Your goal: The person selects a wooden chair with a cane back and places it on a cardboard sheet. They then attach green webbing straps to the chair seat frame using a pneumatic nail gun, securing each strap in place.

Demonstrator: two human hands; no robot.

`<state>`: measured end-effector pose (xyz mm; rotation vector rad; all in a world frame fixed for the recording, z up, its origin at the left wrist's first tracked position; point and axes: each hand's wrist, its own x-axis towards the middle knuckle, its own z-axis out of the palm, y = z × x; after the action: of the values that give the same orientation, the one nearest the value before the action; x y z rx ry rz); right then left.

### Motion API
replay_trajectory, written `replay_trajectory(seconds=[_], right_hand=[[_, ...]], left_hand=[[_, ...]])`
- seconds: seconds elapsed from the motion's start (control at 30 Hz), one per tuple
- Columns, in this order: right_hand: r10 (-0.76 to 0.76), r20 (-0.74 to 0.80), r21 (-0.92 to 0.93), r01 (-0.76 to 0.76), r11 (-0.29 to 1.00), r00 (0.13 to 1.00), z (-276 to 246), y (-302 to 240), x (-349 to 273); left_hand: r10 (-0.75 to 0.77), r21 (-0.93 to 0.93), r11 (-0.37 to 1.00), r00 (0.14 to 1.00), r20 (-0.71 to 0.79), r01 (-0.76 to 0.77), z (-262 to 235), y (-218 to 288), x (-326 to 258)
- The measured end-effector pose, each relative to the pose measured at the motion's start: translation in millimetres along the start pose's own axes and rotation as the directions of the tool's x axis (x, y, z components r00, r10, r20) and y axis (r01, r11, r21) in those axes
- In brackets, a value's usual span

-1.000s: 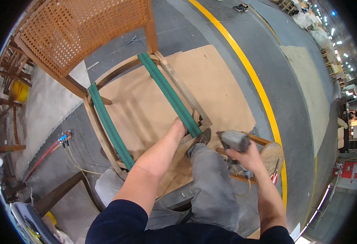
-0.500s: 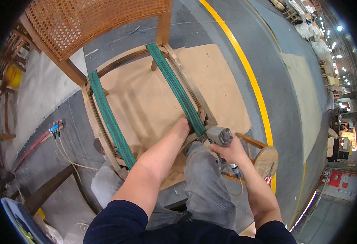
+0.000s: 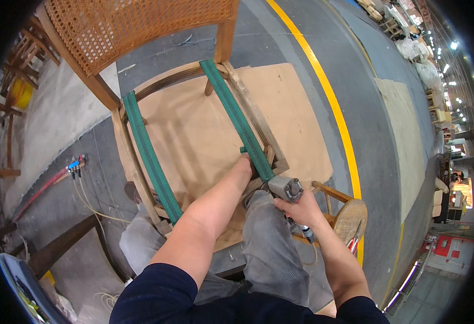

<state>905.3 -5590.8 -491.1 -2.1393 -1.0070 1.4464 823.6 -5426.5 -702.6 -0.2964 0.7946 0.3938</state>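
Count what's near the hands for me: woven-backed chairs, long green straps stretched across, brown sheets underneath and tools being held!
Woven-backed chair: 1
Long green straps across the seat opening: 2
Brown sheet under the chair: 1
Grey tool in the right hand: 1
Total: 5

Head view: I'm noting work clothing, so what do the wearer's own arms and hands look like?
Short, dark navy sleeves leave both forearms bare, with no watch or bracelet showing. The right hand wears no glove; the left hand is mostly hidden, so I can't fully judge it.
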Motion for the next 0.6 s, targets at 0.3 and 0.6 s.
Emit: replay_trajectory(seconds=[0.3,0.6], right_hand=[[-0.09,-0.274,0.31,0.176,0.934,0.957,-52.6,36.1,-73.7],[-0.125,-0.367,0.392,0.274,0.878,0.922,-63.5,102.8,-106.8]], left_hand=[[0.574,0.927,-0.373,0.792,0.205,0.031,-17.8,23.9,-83.9],[0.53,0.921,0.296,0.846,0.061,-0.252,-66.7,-112.8,-135.5]])
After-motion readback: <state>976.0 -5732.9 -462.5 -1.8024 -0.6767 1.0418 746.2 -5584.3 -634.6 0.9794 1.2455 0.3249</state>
